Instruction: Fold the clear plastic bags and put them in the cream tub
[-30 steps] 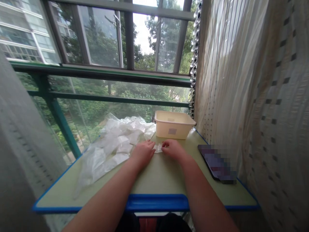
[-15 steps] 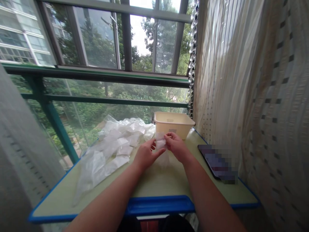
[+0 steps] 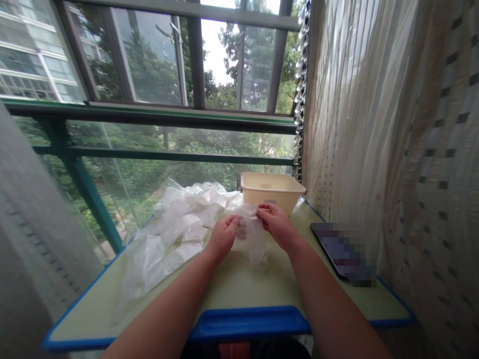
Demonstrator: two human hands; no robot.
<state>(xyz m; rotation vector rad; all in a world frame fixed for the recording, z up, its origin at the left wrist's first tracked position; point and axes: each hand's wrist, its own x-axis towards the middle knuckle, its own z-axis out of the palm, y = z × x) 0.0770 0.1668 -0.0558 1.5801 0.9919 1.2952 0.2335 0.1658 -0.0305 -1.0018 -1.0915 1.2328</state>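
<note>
A thin, translucent plastic bag [image 3: 255, 239] hangs between my two hands above the table, its lower end drooping. My left hand [image 3: 223, 234] pinches its left edge between thumb and fingers. On the other side my right hand [image 3: 276, 223] is closed on the upper right part of the bag. Left of my hands lies a loose heap of similar clear and whitish plastic bags [image 3: 175, 224]. A cream plastic basin [image 3: 275, 197] stands just behind my right hand; its inside bottom is hidden from here.
The pale green table [image 3: 239, 284] has a blue raised edge and a blue tray [image 3: 250, 319] at the front. A dark phone [image 3: 339, 254], partly pixelated, lies on the right. Curtains [image 3: 374, 149] hang close by the right side, and a green railing [image 3: 179, 155] runs behind.
The folded whitish bag between my hands has been opened out and now hangs down loosely. My left hand has closed from spread fingers to a pinch. The view shifted slightly.
</note>
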